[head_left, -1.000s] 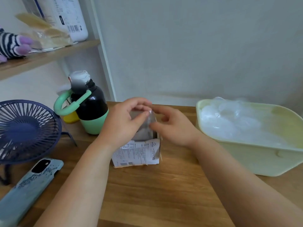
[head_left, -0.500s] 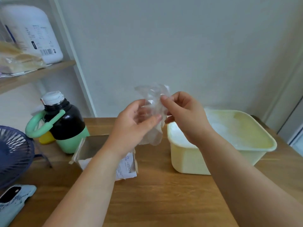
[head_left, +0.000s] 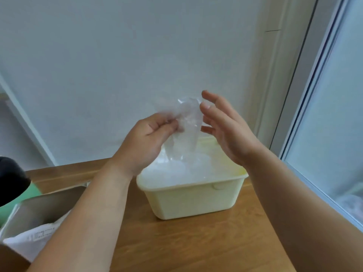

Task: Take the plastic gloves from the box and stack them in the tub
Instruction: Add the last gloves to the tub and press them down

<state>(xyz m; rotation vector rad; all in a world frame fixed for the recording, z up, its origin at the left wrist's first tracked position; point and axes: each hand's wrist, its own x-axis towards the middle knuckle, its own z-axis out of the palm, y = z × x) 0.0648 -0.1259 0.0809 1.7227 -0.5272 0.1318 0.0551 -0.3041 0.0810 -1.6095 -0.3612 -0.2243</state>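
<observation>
Head view: left hand (head_left: 145, 139) pinches plastic glove (head_left: 187, 122) above tub (head_left: 193, 201); right hand (head_left: 230, 134) spread, perhaps touching it.

Soft daylight from the window (head_left: 337, 114) right of the right hand (head_left: 227, 132), hardly any shadows. Whole thing's a bit soft, and straight lines bend near the edges.

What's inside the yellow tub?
A heap of clear plastic gloves lies inside the tub. The tub's floor is mostly covered by them, and the left hand, pinching one glove, hides the far left corner.
</observation>
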